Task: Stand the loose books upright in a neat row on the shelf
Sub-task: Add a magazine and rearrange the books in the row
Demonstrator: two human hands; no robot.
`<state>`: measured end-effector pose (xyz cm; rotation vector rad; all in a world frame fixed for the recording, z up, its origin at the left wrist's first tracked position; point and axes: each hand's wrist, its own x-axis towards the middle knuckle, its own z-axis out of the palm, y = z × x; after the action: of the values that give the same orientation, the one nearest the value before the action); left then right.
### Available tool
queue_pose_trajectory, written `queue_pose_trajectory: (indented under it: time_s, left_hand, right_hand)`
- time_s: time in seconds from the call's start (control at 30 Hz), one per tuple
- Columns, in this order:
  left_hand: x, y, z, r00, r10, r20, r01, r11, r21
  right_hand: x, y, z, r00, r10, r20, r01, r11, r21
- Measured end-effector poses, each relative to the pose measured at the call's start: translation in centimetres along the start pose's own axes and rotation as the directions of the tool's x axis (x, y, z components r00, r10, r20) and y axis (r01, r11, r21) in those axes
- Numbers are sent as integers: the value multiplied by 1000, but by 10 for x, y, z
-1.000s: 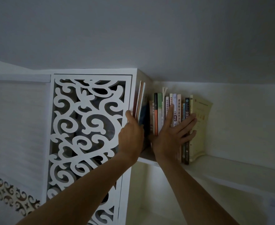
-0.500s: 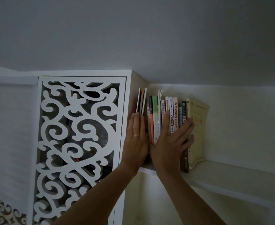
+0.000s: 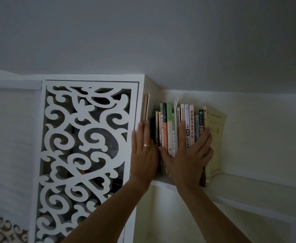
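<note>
**shelfnoob:** Honestly, how do I finish this bit without the row flopping? My left hand is flat, fingers straight and together, pressing the thin books at the left end against the cabinet side. My right hand is spread wide open across the spines of the main row of books. Neither hand is actually gripping anything.

**tidy_tom:** Looks nearly done to me. The books already stand on the shelf, packed into the corner by that cut-out panel. I'd say what's left is squaring up. Push with flat palms like you're doing, evenly, low on the spines so the bottoms slide back together and the tops don't tip.

**shelfnoob:** What about the pale yellow book on the right end? It leans and its cover bows out.

**tidy_tom:** That's the risky one, I reckon. Nothing props it on the right, so if you let go of the row it may sag further. Nudge it upright and snug against the dark spine beside it. There's also a gap between the thin books and the row; close it by sliding one group toward the other.
</note>
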<state>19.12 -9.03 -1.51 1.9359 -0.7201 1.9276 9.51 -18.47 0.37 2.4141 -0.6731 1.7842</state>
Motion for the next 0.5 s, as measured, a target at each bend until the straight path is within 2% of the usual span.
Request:
queue_pose_trajectory:
  time_s: [0.1, 0.3, 0.43, 0.5]
  left_hand:
    - [2, 2, -4, 996, -68, 49, 70, 997, -41]
    - [3, 6, 1, 989, -133, 68, 136, 990, -39]
    - [4, 12, 1, 979, -197, 42, 201, 972, -118]
    - [4, 13, -2, 978, -202, 53, 206, 975, -85]
  right_hand:
    - [1, 22, -5, 998, -63, -17, 64, 997, 49]
    - [4, 55, -10, 995, -31, 90, 2, 954, 300]
    - [5, 57, -9, 997, -42, 68, 16, 940, 340]
    - [5, 58, -9, 996, -49, 75, 19, 935, 355]
